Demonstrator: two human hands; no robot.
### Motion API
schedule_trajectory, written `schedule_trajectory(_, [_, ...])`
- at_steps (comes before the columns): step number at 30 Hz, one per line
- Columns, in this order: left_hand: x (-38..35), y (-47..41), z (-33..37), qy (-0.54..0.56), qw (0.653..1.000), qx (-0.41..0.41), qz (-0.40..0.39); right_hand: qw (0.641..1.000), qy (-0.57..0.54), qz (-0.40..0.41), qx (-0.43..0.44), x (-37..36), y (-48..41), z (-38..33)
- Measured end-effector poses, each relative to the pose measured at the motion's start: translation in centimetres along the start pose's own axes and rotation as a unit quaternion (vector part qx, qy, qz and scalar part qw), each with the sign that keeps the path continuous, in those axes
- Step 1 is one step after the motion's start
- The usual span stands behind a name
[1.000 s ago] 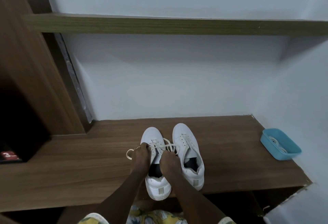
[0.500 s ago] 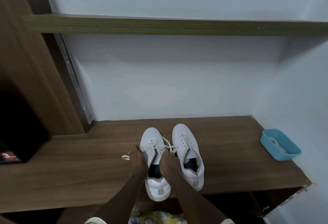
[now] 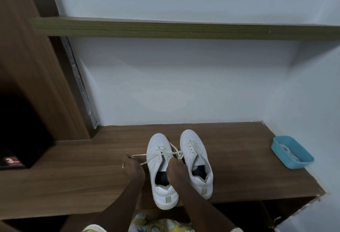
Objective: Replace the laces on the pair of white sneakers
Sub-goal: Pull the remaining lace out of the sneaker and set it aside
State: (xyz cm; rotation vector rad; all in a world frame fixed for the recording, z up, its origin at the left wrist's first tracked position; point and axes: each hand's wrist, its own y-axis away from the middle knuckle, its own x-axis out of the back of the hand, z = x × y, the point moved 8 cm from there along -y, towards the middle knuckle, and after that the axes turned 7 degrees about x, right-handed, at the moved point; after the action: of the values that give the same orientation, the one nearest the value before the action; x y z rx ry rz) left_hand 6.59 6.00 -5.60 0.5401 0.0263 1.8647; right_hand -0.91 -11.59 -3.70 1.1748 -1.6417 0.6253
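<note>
Two white shoes stand toes to the wall on the wooden bench [image 3: 239, 158], the left sneaker [image 3: 158, 143] just beside the right sneaker [image 3: 191, 139]. The left hand [image 3: 133, 167] pinches an end of the left sneaker's cream lace [image 3: 156, 153], stretched out toward nine o'clock, while the right hand [image 3: 177, 169], fingers curled, grips the strands bunched at that shoe's three o'clock edge. Well apart at three o'clock sits a blue tray [image 3: 281, 156].

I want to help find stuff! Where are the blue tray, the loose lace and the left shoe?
blue tray [image 3: 298, 164], head view, its near wall
loose lace [image 3: 138, 155], head view, strand left of shoe
left shoe [image 3: 158, 139], head view, its toe
</note>
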Motion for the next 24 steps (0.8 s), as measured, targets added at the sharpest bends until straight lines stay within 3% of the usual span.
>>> schedule_trajectory(4, [-0.4, -0.6, -0.1, -0.072, 0.997, -0.029, -0.025, 1.0, -0.002, 0.002, 0.003, 0.1, 0.1, 0.0])
schedule_trajectory(7, [-1.0, 0.3, 1.0, -0.153, 0.982, -0.1, -0.04, 1.0, 0.0, 0.002, 0.006, 0.3, 0.2, -0.1])
schedule_trajectory(11, [-3.3, 2.0, 3.2, -0.257, 0.929, -0.256, -0.071, 1.0, -0.006, 0.0, 0.006, 0.2, 0.3, -0.1])
schedule_trajectory(14, [-5.2, 3.6, 4.5, -0.262, 0.892, -0.342, -0.133, 1.0, -0.004, 0.004, 0.016, 0.4, 0.3, -0.2])
schedule_trajectory(16, [-6.0, 4.4, 5.0, -0.276, 0.88, -0.341, -0.181, 1.0, -0.003, 0.008, 0.019, 0.5, 0.3, -0.2])
schedule_trajectory(24, [-6.7, 4.1, 5.0, -0.342, 0.874, -0.301, -0.168, 1.0, 0.005, -0.004, 0.021, 0.3, 0.3, -0.3])
